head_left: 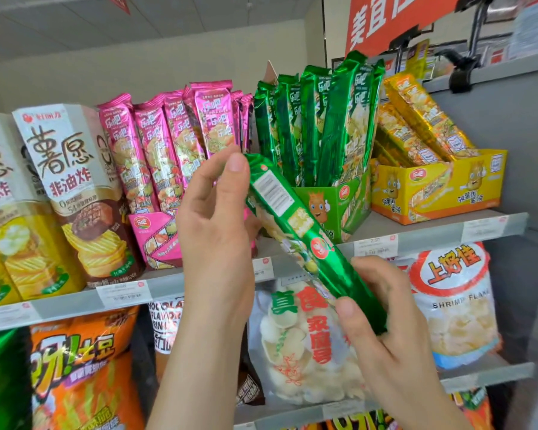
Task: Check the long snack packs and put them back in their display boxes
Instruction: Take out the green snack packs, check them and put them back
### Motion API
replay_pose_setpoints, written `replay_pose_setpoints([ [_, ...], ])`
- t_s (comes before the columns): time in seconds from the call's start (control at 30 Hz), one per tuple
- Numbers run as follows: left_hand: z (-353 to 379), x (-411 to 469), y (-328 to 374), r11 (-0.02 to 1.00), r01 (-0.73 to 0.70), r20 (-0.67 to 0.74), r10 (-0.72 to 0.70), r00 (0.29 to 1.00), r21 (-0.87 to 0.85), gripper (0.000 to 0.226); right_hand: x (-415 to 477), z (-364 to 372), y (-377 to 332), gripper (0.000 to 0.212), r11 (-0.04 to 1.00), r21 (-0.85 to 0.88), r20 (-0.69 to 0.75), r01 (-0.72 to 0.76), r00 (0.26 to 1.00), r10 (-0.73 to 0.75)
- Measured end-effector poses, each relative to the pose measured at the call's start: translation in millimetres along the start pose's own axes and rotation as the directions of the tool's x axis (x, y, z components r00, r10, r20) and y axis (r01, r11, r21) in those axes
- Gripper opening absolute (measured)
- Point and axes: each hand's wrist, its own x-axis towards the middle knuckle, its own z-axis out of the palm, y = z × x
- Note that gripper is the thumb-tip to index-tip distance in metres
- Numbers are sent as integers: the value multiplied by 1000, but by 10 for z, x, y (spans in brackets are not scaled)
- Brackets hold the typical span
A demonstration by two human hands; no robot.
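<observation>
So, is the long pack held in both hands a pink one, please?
No, the long pack that the left hand and right hand hold is green.

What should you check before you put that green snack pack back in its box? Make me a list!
1. Firm hold: ok. The left hand pinches the top end of the green pack; the right hand grips the bottom end.
2. Right box: ok. The green display box matches the pack's colour.
3. Room in the box: cannot tell. The standing green packs crowd it.
4. Pack upright like the others: not ok. It is tilted.
5. Wrapper whole: cannot tell. Only one side shows.
</observation>
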Motion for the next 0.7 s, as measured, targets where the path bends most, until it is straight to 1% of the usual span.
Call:
replay_pose_setpoints([
  [0.07, 33, 4, -45, 996, 18, -40, -21, 999, -84, 33, 14, -53, -18, 38, 969, 200, 104, -147, 986, 128],
  [0.13, 54, 25, -66, 992, 5, -53, -12, 999, -124, 34, 52, -88, -61, 35, 882, 340, 288, -326, 929, 233],
  [0.17, 64, 37, -72, 990, 6, -49, -13, 999, -142, 39, 66, -98, -80, 34, 833, 398, 370, -385, 898, 238],
  [0.2, 71, 42, -74, 988, 14, -40, -21, 999, -155, 47, 75, -106, -94, 35, 793, 444, 414, -418, 880, 232],
  [0.23, 83, 41, -71, 987, 25, -19, -29, 999, -157, 56, 86, -106, -110, 36, 772, 469, 421, -430, 877, 232],
  [0.27, 92, 31, -72, 989, 33, 8, -32, 999, -143, 60, 89, -100, -136, 37, 771, 477, 399, -422, 886, 238],
  [0.3, 101, 9, -77, 995, 33, 42, -29, 999, -99, 59, 90, -87, -153, 40, 796, 464, 351, -389, 906, 238],
  [0.37, 110, -68, -106, 998, -14, 143, 5, 990, 66, 46, 66, -42, -173, 45, 886, 384, 221, -261, 957, 186],
  [0.4, 114, -112, -123, 991, -49, 188, 24, 982, 127, 41, 54, -12, -180, 42, 935, 306, 147, -178, 979, 138],
  [0.47, 103, -161, -143, 987, -76, 206, 46, 977, 142, 38, 41, 30, -178, 39, 995, 89, 47, -37, 998, 33],
  [0.5, 96, -160, -137, 991, -65, 195, 41, 980, 117, 40, 37, 35, -169, 41, 999, 38, 32, -4, 999, 2],
  [0.53, 91, -150, -127, 997, -37, 182, 23, 983, 71, 45, 30, 23, -151, 45, 998, 59, 42, -7, 999, 4],
  [0.57, 89, -130, -119, 1000, 5, 167, -5, 986, 4, 54, 31, 9, -142, 48, 987, 153, 77, -54, 996, 42],
  [0.6, 82, -100, -111, 996, 47, 150, -37, 988, -70, 64, 27, -12, -137, 52, 953, 272, 128, -136, 986, 104],
  [0.63, 74, -71, -99, 986, 84, 133, -65, 989, -143, 71, 32, -26, -138, 57, 894, 380, 189, -237, 966, 176],
  [0.67, 63, -47, -97, 971, 113, 127, -87, 988, -209, 70, 29, -40, -141, 63, 810, 472, 257, -349, 933, 252],
  [0.7, 58, -36, -98, 954, 140, 131, -108, 986, -264, 67, 34, -49, -144, 66, 703, 554, 330, -447, 893, 307],
])
